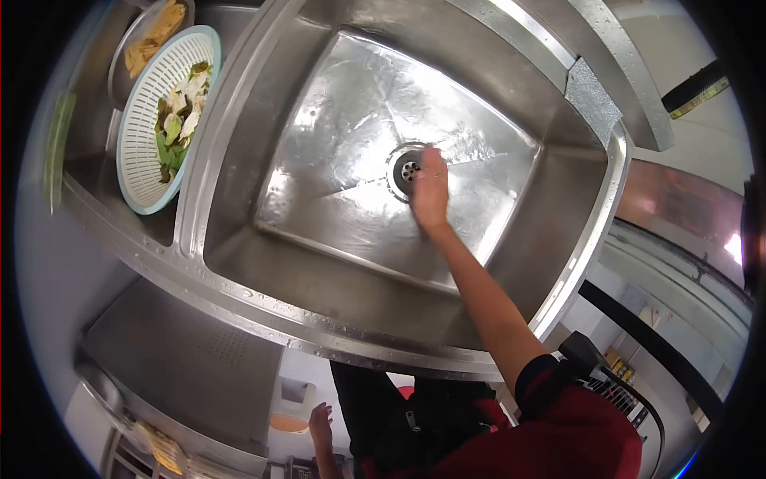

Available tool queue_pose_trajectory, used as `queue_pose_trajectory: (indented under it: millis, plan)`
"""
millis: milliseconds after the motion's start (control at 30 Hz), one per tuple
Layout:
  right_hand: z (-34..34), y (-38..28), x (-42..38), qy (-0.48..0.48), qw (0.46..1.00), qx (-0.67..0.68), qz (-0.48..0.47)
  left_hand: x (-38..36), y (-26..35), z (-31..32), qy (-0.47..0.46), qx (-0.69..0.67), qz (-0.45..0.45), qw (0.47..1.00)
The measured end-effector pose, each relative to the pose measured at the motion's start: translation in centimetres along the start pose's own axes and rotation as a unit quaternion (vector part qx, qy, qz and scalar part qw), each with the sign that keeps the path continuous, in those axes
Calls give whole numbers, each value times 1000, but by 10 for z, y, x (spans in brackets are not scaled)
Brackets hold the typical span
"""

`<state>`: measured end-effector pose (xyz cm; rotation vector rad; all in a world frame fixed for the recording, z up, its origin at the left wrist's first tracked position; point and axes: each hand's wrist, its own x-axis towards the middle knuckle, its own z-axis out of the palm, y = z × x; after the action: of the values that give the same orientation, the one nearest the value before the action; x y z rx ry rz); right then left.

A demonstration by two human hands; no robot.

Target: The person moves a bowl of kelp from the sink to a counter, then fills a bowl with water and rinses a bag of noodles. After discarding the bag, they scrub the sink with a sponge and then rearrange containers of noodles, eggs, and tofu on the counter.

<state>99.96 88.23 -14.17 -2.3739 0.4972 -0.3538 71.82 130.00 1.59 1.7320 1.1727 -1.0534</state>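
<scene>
My right hand point(431, 191) reaches down into the steel sink point(343, 295), right beside the drain point(409, 170), and overlaps its edge in this view. Its fingers are stretched out, a little smeared by motion, with nothing held. Wet streaks shine on the sink floor around it. Low in the view, outside the basin and near my dark trousers, my left hand point(321, 423) hangs with loosely bent fingers and holds nothing.
In the left basin a pale blue colander point(144, 160) holds green leaves and whitish scraps point(179, 120). Behind it sits a bowl of light brown pieces point(152, 40). A raised steel rim point(319, 335) runs between me and the sink. A steel surface point(183, 343) lies lower left.
</scene>
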Motion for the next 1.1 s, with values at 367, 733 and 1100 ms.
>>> queue_pose_trajectory:
  millis: [367,733,1100]
  plan:
    - [119,-159,11,-118,976,39,-180,-1,14,9,6,-18,6,1000]
    - [2,-61,-8,-117,976,-169,-72,12,-10,6,-5,-79,21,997]
    - [-276,-289,54,-310,626,709,-93,15,-150,-23,87,-317,-1,944]
